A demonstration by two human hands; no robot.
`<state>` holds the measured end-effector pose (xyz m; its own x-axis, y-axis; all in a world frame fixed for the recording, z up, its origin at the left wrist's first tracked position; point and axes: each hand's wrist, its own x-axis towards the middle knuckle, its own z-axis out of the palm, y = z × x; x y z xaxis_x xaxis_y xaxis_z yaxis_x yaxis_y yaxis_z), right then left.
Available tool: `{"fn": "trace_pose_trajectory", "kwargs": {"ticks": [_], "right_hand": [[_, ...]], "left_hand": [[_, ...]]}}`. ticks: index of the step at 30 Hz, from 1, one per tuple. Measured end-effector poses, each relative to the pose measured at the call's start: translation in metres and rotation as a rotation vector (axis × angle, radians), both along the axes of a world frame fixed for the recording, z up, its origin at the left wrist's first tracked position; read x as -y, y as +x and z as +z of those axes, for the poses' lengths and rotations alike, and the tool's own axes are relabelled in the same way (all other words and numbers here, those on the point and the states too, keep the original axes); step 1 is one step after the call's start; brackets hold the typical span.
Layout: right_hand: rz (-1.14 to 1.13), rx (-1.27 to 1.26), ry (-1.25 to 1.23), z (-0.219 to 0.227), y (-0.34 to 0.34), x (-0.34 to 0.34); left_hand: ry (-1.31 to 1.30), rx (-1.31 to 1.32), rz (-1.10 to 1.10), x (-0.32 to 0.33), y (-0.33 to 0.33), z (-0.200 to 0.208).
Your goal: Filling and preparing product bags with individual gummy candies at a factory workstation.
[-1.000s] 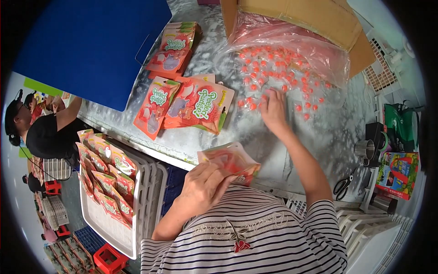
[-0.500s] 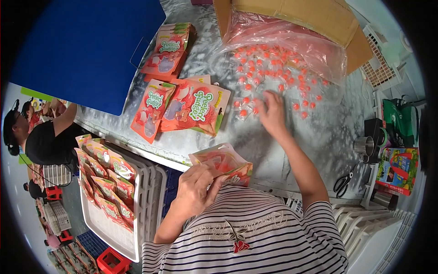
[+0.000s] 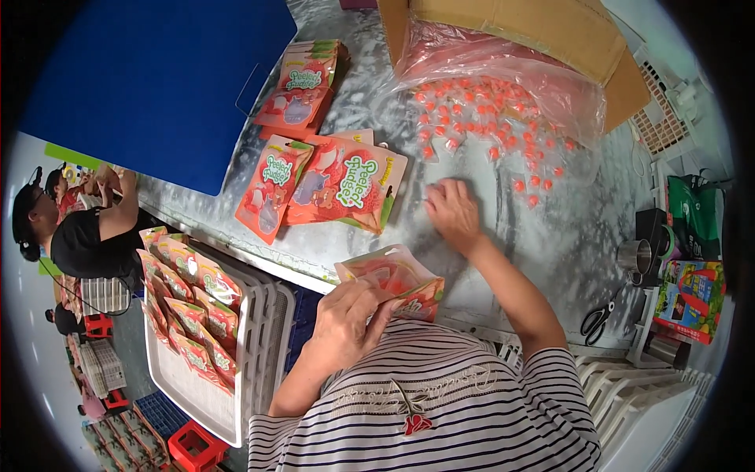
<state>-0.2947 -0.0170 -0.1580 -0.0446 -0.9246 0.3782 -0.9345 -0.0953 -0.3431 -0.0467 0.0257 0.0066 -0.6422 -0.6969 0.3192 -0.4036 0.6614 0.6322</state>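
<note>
My left hand point(image 3: 344, 321) pinches the edge of a red and pink printed stand-up pouch point(image 3: 417, 302), held with its mouth open at the table's front edge. My right hand point(image 3: 454, 212) is over the grey table with fingers curled down. It closes on small wrapped candies, which the hand itself hides. Beyond it lies a spread of red candies in clear wrappers point(image 3: 491, 118), spilling out of a clear plastic bag point(image 3: 511, 67) in a cardboard box point(image 3: 523, 27). Left of my right hand, more flat pouches point(image 3: 338, 185) lie overlapping, with a further stack point(image 3: 299, 90) behind them.
A large blue panel point(image 3: 149, 86) covers the far left. White stacked trays point(image 3: 244, 393) with upright pouches point(image 3: 193, 307) stand below the table at left. Black scissors point(image 3: 598, 321) and a metal cup point(image 3: 633, 256) are at right. A person in black point(image 3: 94, 236) works at far left.
My right hand has drawn back toward me from the candy spread, its fingers now curled. The few nearest candies are gone from the table. My left hand keeps the pouch in place.
</note>
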Motion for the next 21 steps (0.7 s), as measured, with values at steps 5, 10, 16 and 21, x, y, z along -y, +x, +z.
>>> {"fn": "trace_pose_trajectory", "kwargs": {"ticks": [5, 10, 16, 21], "right_hand": [[-0.022, -0.053, -0.173, -0.004, -0.041, -0.031], [0.008, 1.318, 0.378, 0.115, -0.026, -0.042], [0.380, 1.167, 0.195, 0.164, 0.037, -0.041], [0.490, 0.830, 0.399, 0.171, 0.038, -0.039]], "left_hand": [[-0.035, -0.019, -0.037, 0.005, -0.009, 0.002], [-0.100, -0.067, -0.065, 0.010, -0.017, -0.004], [-0.097, -0.031, -0.083, 0.010, -0.023, -0.005], [-0.115, -0.083, -0.082, 0.006, -0.023, -0.011]]}}
